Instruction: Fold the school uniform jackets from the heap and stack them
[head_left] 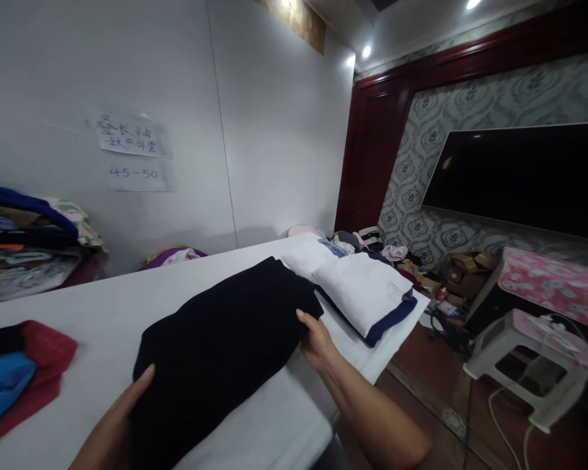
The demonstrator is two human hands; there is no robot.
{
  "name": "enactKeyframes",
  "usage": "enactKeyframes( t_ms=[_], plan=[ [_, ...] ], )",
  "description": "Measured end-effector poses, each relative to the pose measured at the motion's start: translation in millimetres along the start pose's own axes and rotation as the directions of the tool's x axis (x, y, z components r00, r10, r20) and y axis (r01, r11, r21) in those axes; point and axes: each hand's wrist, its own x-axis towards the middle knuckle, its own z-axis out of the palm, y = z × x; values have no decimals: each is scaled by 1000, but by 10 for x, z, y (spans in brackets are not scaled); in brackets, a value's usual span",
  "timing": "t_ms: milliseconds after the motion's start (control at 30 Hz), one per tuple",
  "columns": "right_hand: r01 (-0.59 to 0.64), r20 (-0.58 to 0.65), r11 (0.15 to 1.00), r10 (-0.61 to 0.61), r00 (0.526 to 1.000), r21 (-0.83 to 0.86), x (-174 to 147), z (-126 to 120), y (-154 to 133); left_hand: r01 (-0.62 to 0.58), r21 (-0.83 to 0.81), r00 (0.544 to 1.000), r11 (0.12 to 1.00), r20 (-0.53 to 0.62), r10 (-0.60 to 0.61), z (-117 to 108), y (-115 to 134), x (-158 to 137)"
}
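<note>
A folded black garment (225, 339) spans the space between my hands over the white table. My right hand (314, 336) grips its right edge, thumb on top and fingers underneath. At its near left edge, my left hand (115, 424) has its thumb against the cloth, with the other fingers hidden below. Just beyond the right end of the black garment lies a pile of folded white clothes (362, 290) with a dark navy garment (392, 323) under it. What kind of garment the black one is, I cannot tell.
Red and blue clothing (44, 365) lies at the table's left. Stacked clothes (29, 235) stand behind it. The white tabletop (186, 287) ends at the right, beside a plastic stool (529, 365) with cables. Cardboard boxes (465, 277) sit on the floor near the wall.
</note>
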Motion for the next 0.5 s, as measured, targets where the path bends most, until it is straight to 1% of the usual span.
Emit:
enactKeyframes(
  t_ms=[67, 100, 233, 367, 433, 500],
  plan=[
    [37, 11, 999, -37, 999, 7, 84, -3, -149, 66, -109, 997, 992, 33, -63, 185, 121, -35],
    [54, 15, 999, -54, 998, 5, 130, -8, -233, 71, -144, 997, 987, 51, -64, 277, 176, -36],
    [90, -1, 996, -90, 996, -5, 357, -52, -597, -20, -176, 989, 984, 144, 45, 632, 354, 76],
    [105, -29, 994, -105, 994, 4, 695, -133, -977, -117, -171, 949, 978, 271, 161, 1026, 509, 342],
    [113, -38, 994, -113, 993, -4, 900, -186, -1176, -162, -171, 933, 972, 294, 207, 1269, 600, 505],
    [126, -53, 992, -127, 990, -22, 1117, -240, -1387, -200, -184, 923, 962, 293, 248, 1548, 704, 676]
  ],
)
